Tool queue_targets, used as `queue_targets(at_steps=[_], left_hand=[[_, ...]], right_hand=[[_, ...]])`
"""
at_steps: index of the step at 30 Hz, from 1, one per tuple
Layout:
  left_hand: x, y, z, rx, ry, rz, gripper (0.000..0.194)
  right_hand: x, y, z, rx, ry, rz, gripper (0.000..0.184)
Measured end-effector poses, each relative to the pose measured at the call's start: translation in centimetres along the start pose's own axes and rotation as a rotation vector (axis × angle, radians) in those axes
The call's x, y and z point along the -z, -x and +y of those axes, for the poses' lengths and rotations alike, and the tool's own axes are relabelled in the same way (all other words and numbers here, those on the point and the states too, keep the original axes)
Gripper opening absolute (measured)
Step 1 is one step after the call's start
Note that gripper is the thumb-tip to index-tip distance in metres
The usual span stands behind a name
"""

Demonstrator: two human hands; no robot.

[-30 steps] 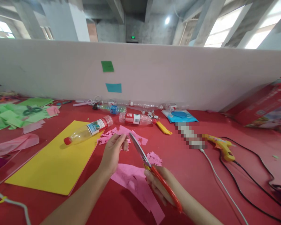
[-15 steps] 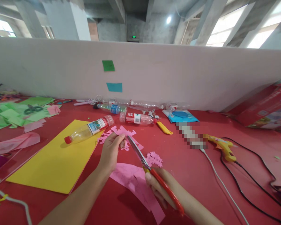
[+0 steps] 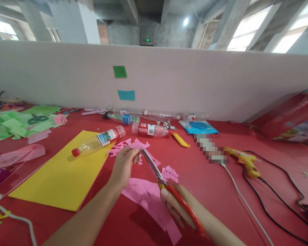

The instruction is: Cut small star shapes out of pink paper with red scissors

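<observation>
My right hand [image 3: 178, 201] is closed round the red handles of a pair of scissors [image 3: 155, 167], whose blades look nearly together and point up and left. The blade tips reach the fingertips of my left hand [image 3: 124, 162], which pinches a small piece of pink paper mostly hidden by the fingers. Behind my left hand lie pink paper scraps [image 3: 120, 146]. A small heap of jagged pink cut-outs [image 3: 170, 173] rests just beyond my right hand. Beneath both hands spreads a larger curved sheet of pink paper [image 3: 141, 194].
Yellow sheets [image 3: 59, 177] lie on the left under part of a clear bottle [image 3: 100, 141]. More bottles [image 3: 151, 130] line the white partition [image 3: 169, 78]. On the right are a yellow glue gun [image 3: 243, 162], cables and a blue packet [image 3: 199, 127]. Green paper [image 3: 12, 126] covers the far left.
The view has shifted very slightly. Both hands and the scissors keep almost the same position, with the blades looking a little closer together.
</observation>
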State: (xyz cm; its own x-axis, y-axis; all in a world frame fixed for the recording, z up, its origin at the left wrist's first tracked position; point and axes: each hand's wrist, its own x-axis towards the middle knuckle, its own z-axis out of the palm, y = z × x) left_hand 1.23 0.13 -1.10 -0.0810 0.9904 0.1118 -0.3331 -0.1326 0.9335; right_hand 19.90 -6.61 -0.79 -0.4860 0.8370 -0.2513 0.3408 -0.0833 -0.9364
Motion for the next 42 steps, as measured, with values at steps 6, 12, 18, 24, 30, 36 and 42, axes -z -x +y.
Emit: queue_targets(at_steps=[6,12,18,24,30,36,42], left_hand=[[0.1,0.0,-0.2,-0.015,-0.052,0.001,0.028],[0.2,-0.1,-0.2,-0.005,-0.061,0.01,0.022],[0.5,-0.4,0.0,0.022,-0.043,-0.015,0.022],[0.8,-0.6,0.2,0.028,-0.061,-0.032,0.022],[0.8,-0.7,0.3,0.024,-0.059,-0.031,0.022],[0.8,-0.6,0.2,0.02,-0.056,-0.03,0.023],[0.9,-0.7,0.1,0.025,-0.042,-0.039,0.023]], right_hand=[[0.0,-0.1,0.0,-0.021,-0.032,0.014,0.049],[-0.1,-0.4,0.5,0.007,-0.025,0.062,0.055],[0.0,-0.7,0.9,-0.004,0.02,0.067,0.056],[0.3,-0.9,0.9,0.021,0.071,0.059,0.053],[0.4,-1.1,1.1,0.036,0.085,0.076,0.052],[0.2,-0.9,1.5,0.024,0.052,0.092,0.053],[0.3,-0.8,1.0,0.029,0.067,0.067,0.052]])
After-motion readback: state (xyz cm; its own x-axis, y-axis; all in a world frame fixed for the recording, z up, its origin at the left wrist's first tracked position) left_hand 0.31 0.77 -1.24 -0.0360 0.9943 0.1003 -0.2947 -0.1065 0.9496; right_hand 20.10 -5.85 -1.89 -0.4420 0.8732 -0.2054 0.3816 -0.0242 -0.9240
